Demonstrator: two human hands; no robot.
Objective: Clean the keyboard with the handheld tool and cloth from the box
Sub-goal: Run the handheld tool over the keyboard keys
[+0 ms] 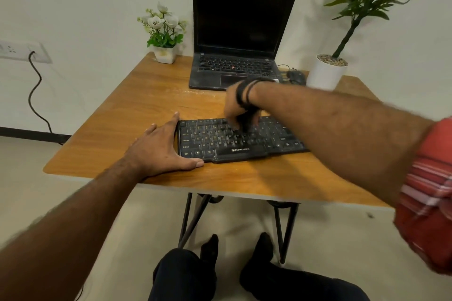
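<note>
Keyboard (234, 140), one, left hand (162, 148) flat beside it, right hand (238, 107) gripping dark tool (248, 121)

A black keyboard (234, 140) carries the brand name "ZEBRONICS" in small white letters on its front edge, below the space bar. Its bottom-left keys read "Ctrl" and "Alt", with "Caps Lock" above them. Other key legends are too blurred to read.

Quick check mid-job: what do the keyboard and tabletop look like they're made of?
Keyboard: probably matte black plastic, with printed key legends and a dusty, dull surface. Tabletop: wood-grain finish with a pale edge band, so likely laminate over board rather than solid wood.
</note>
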